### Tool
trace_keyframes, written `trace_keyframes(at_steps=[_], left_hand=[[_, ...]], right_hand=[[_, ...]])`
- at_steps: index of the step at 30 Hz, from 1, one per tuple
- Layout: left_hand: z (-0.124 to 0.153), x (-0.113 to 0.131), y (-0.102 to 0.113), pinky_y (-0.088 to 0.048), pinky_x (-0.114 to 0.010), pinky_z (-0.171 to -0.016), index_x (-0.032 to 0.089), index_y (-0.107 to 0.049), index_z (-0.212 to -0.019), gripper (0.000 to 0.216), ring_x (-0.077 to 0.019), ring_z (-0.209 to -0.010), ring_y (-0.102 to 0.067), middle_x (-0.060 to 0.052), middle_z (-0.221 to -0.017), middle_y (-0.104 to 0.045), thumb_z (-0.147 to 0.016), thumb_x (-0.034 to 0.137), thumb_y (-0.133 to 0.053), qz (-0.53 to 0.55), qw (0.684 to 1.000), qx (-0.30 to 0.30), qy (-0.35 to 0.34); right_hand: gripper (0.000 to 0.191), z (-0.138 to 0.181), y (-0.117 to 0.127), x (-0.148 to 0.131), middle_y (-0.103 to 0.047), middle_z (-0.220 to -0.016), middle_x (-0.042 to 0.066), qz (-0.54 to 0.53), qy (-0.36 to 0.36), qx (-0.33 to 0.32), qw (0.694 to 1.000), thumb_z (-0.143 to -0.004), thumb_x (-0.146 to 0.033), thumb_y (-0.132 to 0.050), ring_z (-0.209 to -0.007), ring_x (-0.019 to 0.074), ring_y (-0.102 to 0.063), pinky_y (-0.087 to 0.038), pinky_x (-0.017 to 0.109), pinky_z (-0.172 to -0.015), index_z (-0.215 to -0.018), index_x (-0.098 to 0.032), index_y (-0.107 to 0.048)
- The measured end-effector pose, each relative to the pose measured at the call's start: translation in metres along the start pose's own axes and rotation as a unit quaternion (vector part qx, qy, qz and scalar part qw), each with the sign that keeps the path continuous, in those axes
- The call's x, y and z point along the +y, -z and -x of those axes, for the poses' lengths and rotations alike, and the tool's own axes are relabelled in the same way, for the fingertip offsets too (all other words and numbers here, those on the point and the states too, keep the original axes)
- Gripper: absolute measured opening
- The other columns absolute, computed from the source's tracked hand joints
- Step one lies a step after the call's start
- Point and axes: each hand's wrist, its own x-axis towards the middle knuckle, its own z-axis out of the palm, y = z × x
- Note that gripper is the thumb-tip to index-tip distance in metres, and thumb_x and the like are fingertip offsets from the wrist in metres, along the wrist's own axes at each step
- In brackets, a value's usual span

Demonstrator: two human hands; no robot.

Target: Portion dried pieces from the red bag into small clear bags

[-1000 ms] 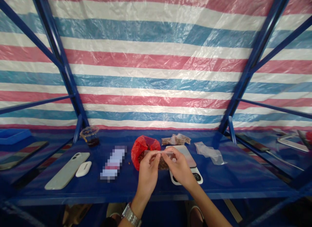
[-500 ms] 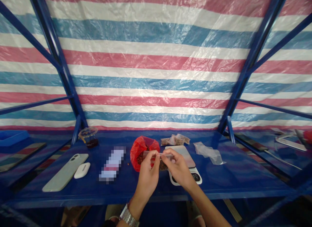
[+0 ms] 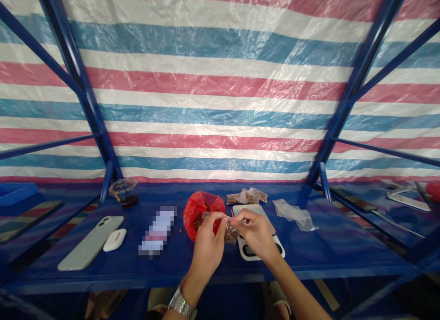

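Both hands pinch the top edge of a small clear zip bag (image 3: 230, 236) with brown bits in its lower part. My left hand (image 3: 208, 240) grips the edge between thumb and fingertips, a metal watch on its wrist. My right hand (image 3: 253, 231) pinches the same edge a little farther right. Just behind the left hand, a red plastic bag (image 3: 192, 213) stands wide with brown dried pieces inside. Partly covered by the right hand, a white kitchen scale (image 3: 279, 247) with a grey plate lies on the blue table.
Several filled zip bags (image 3: 248, 196) lie at the back, and flat clear bags (image 3: 296, 215) to the right. On the left are a phone (image 3: 91, 244), a white earbud case (image 3: 114, 240), a pixelated item (image 3: 158, 231) and a plastic cup (image 3: 125, 194). Blue posts (image 3: 335, 113) flank the table.
My right hand has slid slightly right along the bag's edge, its fingers curling more. The left hand keeps its pinch almost in place.
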Motion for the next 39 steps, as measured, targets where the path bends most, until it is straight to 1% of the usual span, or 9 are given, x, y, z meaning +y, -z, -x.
trace_keyframes(at_steps=[7, 10, 14, 18, 22, 27, 30, 36, 39], left_hand=[[-0.001, 0.001, 0.002, -0.053, -0.033, -0.081, 0.020, -0.070, -0.085, 0.019, -0.0231, -0.086, -0.070, -0.006, -0.087, -0.075, -0.093, 0.031, -0.058, 0.026, 0.998, 0.062, 0.017], [0.000, 0.003, 0.002, -0.052, -0.035, -0.089, 0.021, -0.072, -0.095, 0.020, -0.0235, -0.095, -0.069, -0.008, -0.099, -0.076, -0.096, 0.031, -0.056, 0.010, 0.997, 0.072, -0.018], [0.002, 0.008, 0.004, -0.050, -0.038, -0.099, 0.022, -0.068, -0.118, 0.026, -0.0241, -0.108, -0.067, -0.010, -0.121, -0.071, -0.100, 0.032, -0.051, -0.005, 0.992, 0.119, -0.039], [0.000, 0.007, 0.011, -0.051, -0.038, -0.097, 0.022, -0.070, -0.110, 0.027, -0.0236, -0.105, -0.067, -0.010, -0.114, -0.072, -0.103, 0.032, -0.046, -0.007, 0.990, 0.140, -0.026], [-0.002, 0.005, 0.017, -0.051, -0.038, -0.094, 0.023, -0.070, -0.104, 0.026, -0.0235, -0.100, -0.068, -0.008, -0.107, -0.073, -0.102, 0.030, -0.044, -0.009, 0.989, 0.147, -0.015], [-0.002, 0.004, 0.021, -0.052, -0.039, -0.092, 0.023, -0.069, -0.102, 0.024, -0.0243, -0.097, -0.069, -0.008, -0.104, -0.073, -0.101, 0.030, -0.046, 0.003, 0.989, 0.148, -0.002], [-0.002, 0.004, 0.024, -0.052, -0.037, -0.091, 0.023, -0.069, -0.099, 0.023, -0.0236, -0.096, -0.069, -0.007, -0.102, -0.073, -0.100, 0.028, -0.046, -0.001, 0.989, 0.146, -0.014], [-0.002, 0.000, 0.031, -0.052, -0.035, -0.089, 0.023, -0.069, -0.093, 0.019, -0.0226, -0.095, -0.069, -0.006, -0.099, -0.073, -0.095, 0.021, -0.050, 0.004, 0.987, 0.158, -0.021], [-0.002, -0.001, 0.030, -0.052, -0.034, -0.086, 0.023, -0.069, -0.091, 0.020, -0.0226, -0.094, -0.068, -0.005, -0.098, -0.073, -0.093, 0.018, -0.050, -0.001, 0.988, 0.156, -0.022]], right_hand=[[0.027, 0.001, -0.003, -0.006, -0.070, -0.070, 0.003, 0.036, 0.015, 0.028, 0.999, -0.080, -0.046, -0.072, -0.066, 0.0197, -0.059, -0.043, 0.032, -0.063, -0.068, -0.022, -0.072], [0.029, -0.005, 0.003, 0.001, -0.071, -0.072, 0.004, 0.098, 0.045, 0.064, 0.992, -0.083, -0.046, -0.068, -0.070, 0.0215, -0.062, -0.045, 0.033, -0.068, -0.067, -0.022, -0.070], [0.038, -0.043, 0.024, 0.017, -0.076, -0.083, 0.007, 0.099, 0.024, 0.163, 0.981, -0.085, -0.056, -0.063, -0.074, 0.0244, -0.068, -0.050, 0.036, -0.074, -0.086, -0.020, -0.073], [0.032, -0.100, 0.034, 0.039, -0.077, -0.095, 0.012, 0.138, 0.016, 0.236, 0.962, -0.085, -0.044, -0.061, -0.086, 0.0264, -0.072, -0.054, 0.035, -0.077, -0.096, -0.016, -0.071], [0.029, -0.131, 0.025, 0.062, -0.076, -0.088, 0.012, 0.229, -0.066, 0.183, 0.954, -0.083, -0.028, -0.058, -0.076, 0.0243, -0.073, -0.055, 0.033, -0.070, -0.106, -0.013, -0.070], [0.027, -0.130, 0.031, 0.072, -0.077, -0.100, 0.012, 0.370, -0.057, 0.110, 0.921, -0.074, -0.016, -0.065, -0.098, 0.0281, -0.072, -0.051, 0.032, -0.083, -0.099, -0.018, -0.076], [0.031, -0.130, 0.060, 0.071, -0.079, -0.103, 0.009, 0.440, -0.062, 0.078, 0.893, -0.081, -0.017, -0.058, -0.099, 0.0261, -0.072, -0.050, 0.029, -0.082, -0.105, -0.022, -0.077], [0.032, -0.117, 0.155, 0.092, -0.079, -0.104, 0.010, 0.536, -0.106, -0.017, 0.837, -0.079, -0.012, -0.059, -0.099, 0.0269, -0.073, -0.051, 0.031, -0.087, -0.104, -0.019, -0.078], [0.040, -0.101, 0.185, 0.110, -0.076, -0.118, 0.012, 0.528, -0.055, -0.066, 0.845, -0.076, -0.006, -0.060, -0.111, 0.0269, -0.070, -0.048, 0.033, -0.100, -0.110, -0.018, -0.077]])
